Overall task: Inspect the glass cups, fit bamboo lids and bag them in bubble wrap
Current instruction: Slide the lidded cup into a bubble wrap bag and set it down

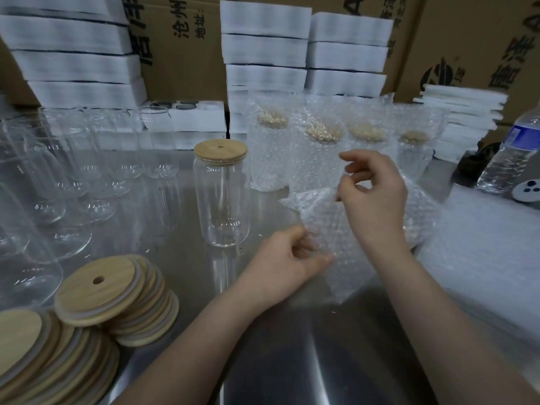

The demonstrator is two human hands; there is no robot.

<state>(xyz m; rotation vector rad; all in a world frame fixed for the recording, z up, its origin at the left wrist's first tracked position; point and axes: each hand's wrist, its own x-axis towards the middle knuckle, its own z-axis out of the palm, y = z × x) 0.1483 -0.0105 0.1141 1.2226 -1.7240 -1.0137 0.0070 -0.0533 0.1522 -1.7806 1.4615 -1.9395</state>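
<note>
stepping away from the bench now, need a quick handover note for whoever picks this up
Hands: left hand pinches the near edge of an empty bubble wrap bag; right hand pinches its top edge, above the steel table.
Waiting: one lidded cup stands unbagged just left of the bag.
Done: four bagged cups in a row behind.
Left: open the bag, slide the lidded cup in; then the bare cups at far left need inspecting, lids from the bamboo lid stacks near left, bags from the bubble wrap pile on the right.
</note>
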